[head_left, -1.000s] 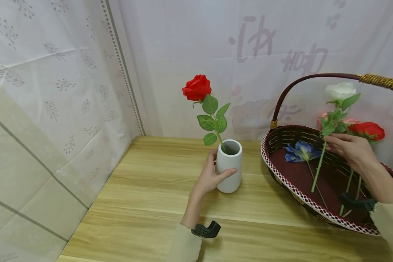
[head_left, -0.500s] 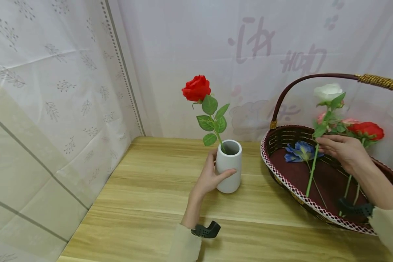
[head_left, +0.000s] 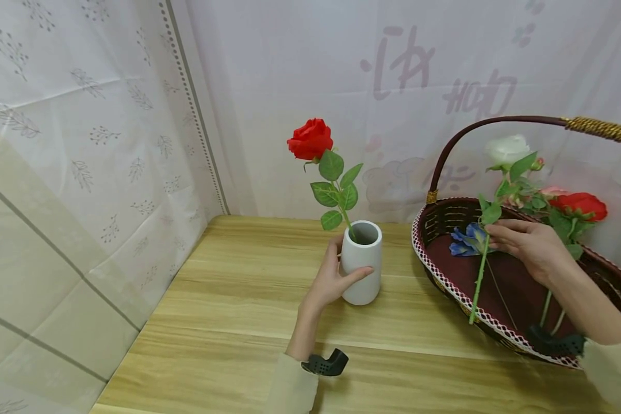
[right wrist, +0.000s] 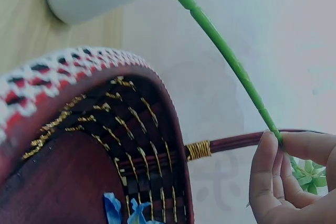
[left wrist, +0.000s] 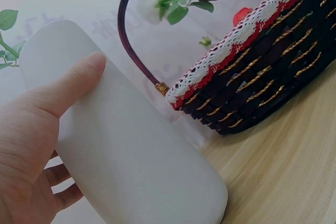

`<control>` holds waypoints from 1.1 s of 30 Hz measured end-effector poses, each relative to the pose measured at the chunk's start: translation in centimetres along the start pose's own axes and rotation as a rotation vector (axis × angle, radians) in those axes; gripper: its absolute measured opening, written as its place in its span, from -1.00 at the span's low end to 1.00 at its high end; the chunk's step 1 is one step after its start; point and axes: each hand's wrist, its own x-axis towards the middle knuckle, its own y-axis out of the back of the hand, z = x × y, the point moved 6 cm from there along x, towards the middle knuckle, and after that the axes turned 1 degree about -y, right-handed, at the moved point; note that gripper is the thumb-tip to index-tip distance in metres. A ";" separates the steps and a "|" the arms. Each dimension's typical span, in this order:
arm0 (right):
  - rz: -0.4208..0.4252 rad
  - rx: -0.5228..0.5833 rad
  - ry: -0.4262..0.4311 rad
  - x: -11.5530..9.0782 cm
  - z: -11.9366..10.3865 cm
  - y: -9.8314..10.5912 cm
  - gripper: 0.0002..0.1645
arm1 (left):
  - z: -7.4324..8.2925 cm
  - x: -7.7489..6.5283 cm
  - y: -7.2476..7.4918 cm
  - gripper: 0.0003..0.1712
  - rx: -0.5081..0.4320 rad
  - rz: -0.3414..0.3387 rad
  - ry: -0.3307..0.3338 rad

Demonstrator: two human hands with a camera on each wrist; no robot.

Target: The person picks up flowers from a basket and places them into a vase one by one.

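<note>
Vase [head_left: 363, 256] upright on the wood-grain worktop [head_left: 227, 299], mid-scene. Left hand [head_left: 335, 280] at its left side: fingers clamped on the vase, thumb across the near wall, the rest wrapping behind. One red rose [head_left: 331, 167] stands in it, stem leaning left above the mouth, bloom turned left.

Basket [head_left: 447, 291] to the right of the vase, apart from it; lace-edged rim, arched handle [head_left: 489, 121] with gold binding. Right hand [head_left: 534, 248] is above the basket, fingers pinched together on the stem of a white rose [head_left: 491, 213]. Bloom up, towards the far side; stem slants down and left, bare end showing in front of the basket's near-left rim.

In the basket: blue flower [head_left: 464, 241] at left, thin stem running near and right; red bloom [head_left: 579, 206] and pink bloom [head_left: 552, 191] at the far right. Printed cloth [head_left: 290, 63] hangs behind.
</note>
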 end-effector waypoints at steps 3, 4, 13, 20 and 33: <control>-0.023 0.018 0.023 -0.3 0.1 -0.6 -0.79 | 0.0 0.0 0.0 -0.06 -0.001 -0.002 -0.002; -0.028 0.020 0.028 -0.3 0.2 -0.8 -0.81 | 0.0 0.0 0.0 -0.05 -0.001 -0.002 -0.003; -0.043 -0.053 0.047 -0.4 0.4 -2.4 -0.68 | 0.1 0.1 0.0 -0.05 -0.007 -0.009 -0.005; -0.045 -0.130 0.054 -0.5 0.4 -3.7 -0.54 | 0.1 0.0 0.0 -0.07 -0.005 -0.007 -0.004; -0.021 -0.367 0.086 -0.6 -1.0 -5.8 -0.70 | 0.1 0.1 0.0 -0.07 -0.001 -0.005 -0.012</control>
